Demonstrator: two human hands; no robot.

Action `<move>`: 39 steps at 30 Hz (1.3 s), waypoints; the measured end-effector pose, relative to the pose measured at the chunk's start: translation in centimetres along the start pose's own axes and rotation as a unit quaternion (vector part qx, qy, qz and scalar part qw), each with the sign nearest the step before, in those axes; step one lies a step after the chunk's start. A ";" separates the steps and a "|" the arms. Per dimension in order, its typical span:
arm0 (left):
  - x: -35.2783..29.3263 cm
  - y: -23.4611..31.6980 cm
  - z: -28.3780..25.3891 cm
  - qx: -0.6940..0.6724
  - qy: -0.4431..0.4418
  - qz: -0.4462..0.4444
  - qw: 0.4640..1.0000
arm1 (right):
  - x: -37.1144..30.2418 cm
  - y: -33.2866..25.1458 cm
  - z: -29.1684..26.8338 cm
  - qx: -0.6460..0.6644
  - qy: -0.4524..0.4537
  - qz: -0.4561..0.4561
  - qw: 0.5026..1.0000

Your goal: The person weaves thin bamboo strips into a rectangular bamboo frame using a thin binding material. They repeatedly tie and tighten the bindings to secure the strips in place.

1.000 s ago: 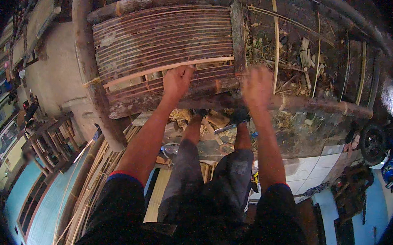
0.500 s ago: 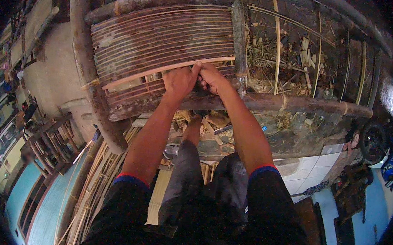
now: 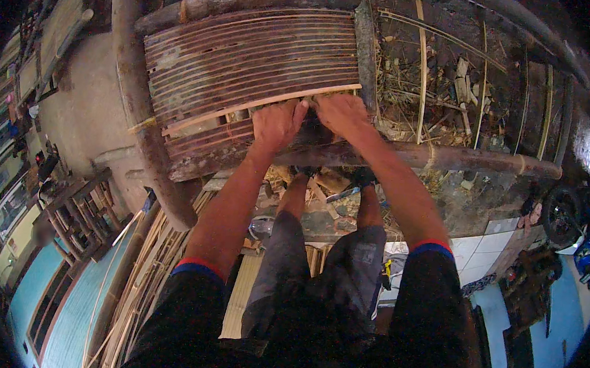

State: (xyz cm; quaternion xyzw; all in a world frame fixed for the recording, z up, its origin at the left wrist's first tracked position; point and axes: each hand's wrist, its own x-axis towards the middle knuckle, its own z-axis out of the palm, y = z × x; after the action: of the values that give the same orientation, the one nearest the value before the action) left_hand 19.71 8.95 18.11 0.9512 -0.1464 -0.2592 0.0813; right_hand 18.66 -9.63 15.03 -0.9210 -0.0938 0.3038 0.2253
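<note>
A long pale bamboo strip [image 3: 210, 118] lies slantwise across the near part of a rack of thin parallel slats [image 3: 249, 51], which is set in a frame of thick bamboo poles. My left hand [image 3: 278, 124] is closed on the strip near its middle, thumb pointing up along the far side. Just to its right, my right hand [image 3: 344, 116] is closed with its knuckles up, also at the strip. A small dark gap parts the two hands. The fingertips of both are hidden beneath them.
A thick bamboo pole [image 3: 461, 159] runs along the near side. Wood scraps and shavings [image 3: 462, 86] litter the ground at right, under spaced slats. Bundled bamboo strips [image 3: 149, 269] stand at lower left. A motorcycle wheel [image 3: 562, 215] is at far right.
My right hand has moved right, away from my left hand, which it was touching, and now lies flatter along the strip. The view has shifted slightly, and both lower legs now show.
</note>
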 end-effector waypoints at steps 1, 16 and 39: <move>-0.1 0.2 0.0 -0.011 0.014 0.016 1.000 | -0.6 1.0 0.1 0.004 0.007 0.024 1.000; -0.8 0.5 1.0 -0.113 0.188 0.069 0.973 | -1.4 -2.1 6.9 0.445 0.221 0.134 0.857; -1.7 0.1 -3.7 -0.353 -0.051 0.035 0.934 | -14.0 -11.2 2.4 0.583 0.118 -0.024 0.803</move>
State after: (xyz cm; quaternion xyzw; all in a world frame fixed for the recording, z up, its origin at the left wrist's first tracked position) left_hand 20.17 9.68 22.13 0.8411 -0.0830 -0.3389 0.4132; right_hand 5.66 -3.26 25.80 -0.6418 0.1062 0.1850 0.7366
